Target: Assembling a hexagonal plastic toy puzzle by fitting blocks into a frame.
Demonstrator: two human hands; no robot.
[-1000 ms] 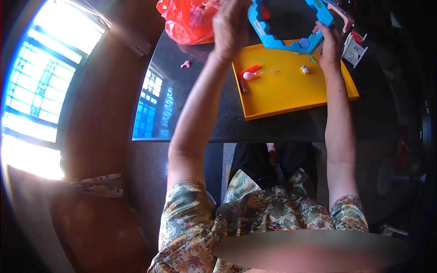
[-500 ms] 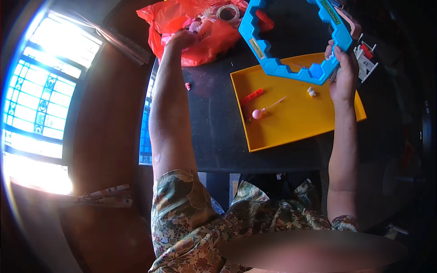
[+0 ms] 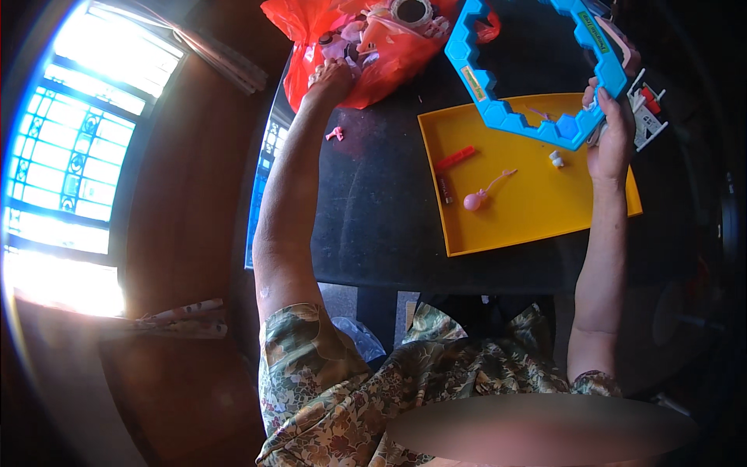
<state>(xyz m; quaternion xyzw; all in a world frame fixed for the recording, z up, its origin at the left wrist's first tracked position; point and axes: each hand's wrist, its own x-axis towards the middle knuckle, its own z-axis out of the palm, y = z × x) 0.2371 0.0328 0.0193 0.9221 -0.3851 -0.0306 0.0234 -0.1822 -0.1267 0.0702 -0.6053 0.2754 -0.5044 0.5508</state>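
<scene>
Head view: the right hand [image 3: 611, 140] holds a blue ring [image 3: 537, 74] with a toothed inner edge. Its grip is closed on the ring's lower right corner, fingers wrapped over the outer edge. The ring is raised and tilted above the far part of a yellow tray [image 3: 545, 210] and overlaps the tray's far edge in the picture.

The left hand [image 3: 331, 82] reaches far forward and rests on a red bag [image 3: 366, 47] at the far left of the dark worktop [image 3: 373, 210]. Its fingers are bent down onto the plastic; whether the grip has closed on the bag or on something inside cannot be told. Round and pale items show through the bag's open top.

On the tray lie a red stick [image 3: 455, 159], a pink ball with a thin stem [image 3: 476, 198], a small dark stick just left of the ball, and a small white piece [image 3: 556, 159] near the right hand. A small pink piece [image 3: 335, 134] lies on the worktop, just beside the left forearm and near the bag. A white and red object [image 3: 646, 117] sits right of the tray, partly behind the right hand.

A bright window [image 3: 70, 132] fills the left side.
</scene>
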